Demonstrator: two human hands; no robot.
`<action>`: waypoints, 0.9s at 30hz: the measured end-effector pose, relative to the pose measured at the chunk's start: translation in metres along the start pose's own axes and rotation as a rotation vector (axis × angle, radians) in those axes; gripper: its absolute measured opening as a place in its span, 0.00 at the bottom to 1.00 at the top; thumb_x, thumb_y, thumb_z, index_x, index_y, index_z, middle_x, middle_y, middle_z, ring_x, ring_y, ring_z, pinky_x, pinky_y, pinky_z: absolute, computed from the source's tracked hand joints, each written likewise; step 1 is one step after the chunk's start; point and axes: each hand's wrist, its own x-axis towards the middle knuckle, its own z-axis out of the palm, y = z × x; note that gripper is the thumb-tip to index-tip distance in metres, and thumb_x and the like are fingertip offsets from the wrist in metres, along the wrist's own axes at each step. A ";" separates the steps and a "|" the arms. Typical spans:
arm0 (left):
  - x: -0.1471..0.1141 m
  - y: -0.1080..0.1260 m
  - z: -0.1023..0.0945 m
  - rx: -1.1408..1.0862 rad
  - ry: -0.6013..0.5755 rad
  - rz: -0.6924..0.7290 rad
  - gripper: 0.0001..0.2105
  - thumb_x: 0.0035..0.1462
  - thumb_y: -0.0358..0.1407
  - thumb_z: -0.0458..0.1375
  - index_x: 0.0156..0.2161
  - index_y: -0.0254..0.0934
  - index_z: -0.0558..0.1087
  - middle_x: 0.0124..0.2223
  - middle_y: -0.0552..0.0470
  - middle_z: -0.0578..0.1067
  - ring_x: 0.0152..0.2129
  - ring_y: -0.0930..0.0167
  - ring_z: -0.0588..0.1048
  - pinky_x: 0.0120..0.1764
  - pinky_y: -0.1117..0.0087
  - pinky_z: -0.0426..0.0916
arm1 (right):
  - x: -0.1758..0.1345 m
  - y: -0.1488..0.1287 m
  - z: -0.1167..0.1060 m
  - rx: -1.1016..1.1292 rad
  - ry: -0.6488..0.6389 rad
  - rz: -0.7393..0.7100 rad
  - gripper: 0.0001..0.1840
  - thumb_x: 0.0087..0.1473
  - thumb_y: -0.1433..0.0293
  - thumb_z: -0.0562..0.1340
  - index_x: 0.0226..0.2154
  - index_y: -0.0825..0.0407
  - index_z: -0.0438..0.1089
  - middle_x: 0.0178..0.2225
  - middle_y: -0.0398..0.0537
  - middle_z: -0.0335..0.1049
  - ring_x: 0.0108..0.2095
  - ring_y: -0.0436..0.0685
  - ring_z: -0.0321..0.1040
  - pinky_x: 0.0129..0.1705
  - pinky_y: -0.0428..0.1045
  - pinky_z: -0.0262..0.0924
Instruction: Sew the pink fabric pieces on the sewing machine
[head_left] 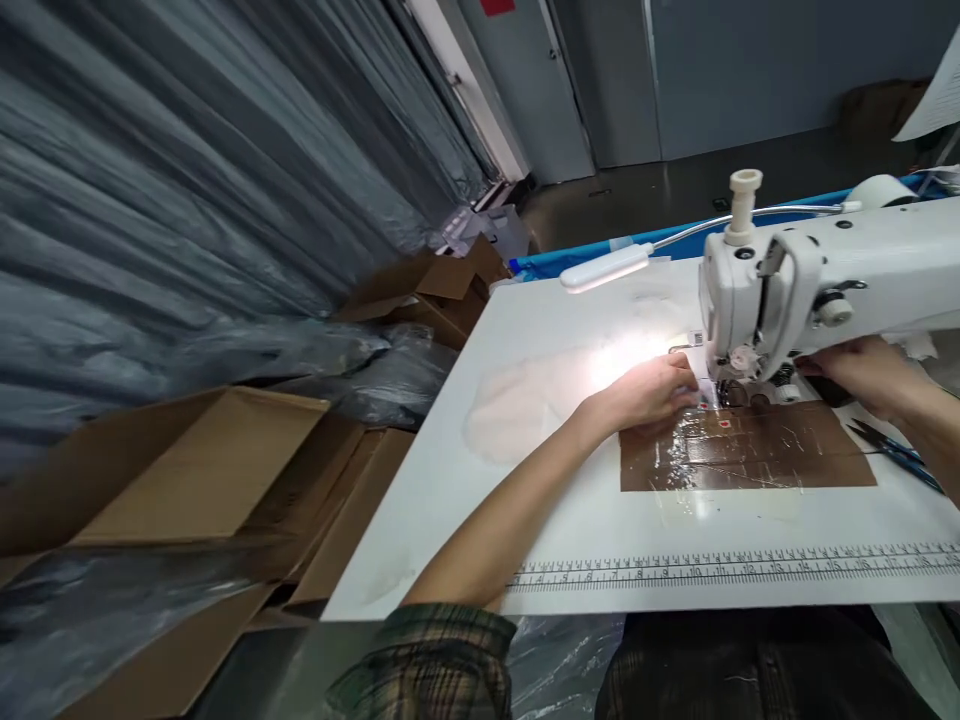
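My left hand (660,392) rests beside the needle area of a white sewing machine (840,270), its fingers bent and pressed together. Under those fingertips is a small pale piece, too unclear to name. A brown sheet (810,455) with shiny, crinkled clear plastic over it lies flat in front of the presser foot, with a small red mark on it. My right hand (870,375) reaches in under the machine arm, close to a dark item (831,392). The machine hides most of its fingers. Dark scissors (896,452) lie by my right forearm.
A printed ruler scale (697,572) runs along the front edge of the white table (420,520). A lit lamp (606,270) on a bendable stem hangs over the surface. Opened cardboard boxes (195,470) and plastic wrapping stand on the left, below a grey curtain (187,180).
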 end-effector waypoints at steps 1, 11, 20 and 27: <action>0.001 0.000 0.005 0.005 0.030 -0.018 0.11 0.66 0.34 0.54 0.45 0.34 0.78 0.42 0.46 0.75 0.38 0.68 0.76 0.39 0.70 0.72 | -0.011 0.004 -0.012 0.003 -0.044 0.033 0.14 0.65 0.64 0.58 0.40 0.55 0.76 0.37 0.51 0.78 0.35 0.55 0.75 0.37 0.50 0.70; -0.037 0.028 0.022 -0.216 0.120 -0.062 0.08 0.64 0.32 0.53 0.34 0.35 0.73 0.36 0.51 0.76 0.31 0.72 0.74 0.34 0.71 0.69 | -0.114 0.062 -0.047 -0.403 0.019 -0.185 0.28 0.61 0.49 0.51 0.39 0.51 0.77 0.38 0.62 0.76 0.40 0.69 0.74 0.42 0.60 0.70; -0.062 0.046 0.056 -0.610 0.377 -0.089 0.08 0.61 0.35 0.58 0.31 0.34 0.74 0.34 0.49 0.77 0.29 0.74 0.74 0.33 0.72 0.69 | -0.120 0.025 -0.021 -0.001 -0.079 -0.083 0.28 0.61 0.41 0.49 0.29 0.46 0.64 0.25 0.51 0.72 0.25 0.60 0.71 0.29 0.56 0.68; -0.062 0.045 0.064 -0.506 0.560 0.032 0.14 0.67 0.40 0.55 0.33 0.34 0.74 0.31 0.51 0.77 0.26 0.76 0.73 0.29 0.74 0.70 | -0.079 -0.028 0.027 0.001 -0.358 0.007 0.33 0.59 0.38 0.44 0.24 0.46 0.60 0.18 0.47 0.67 0.20 0.55 0.64 0.26 0.51 0.61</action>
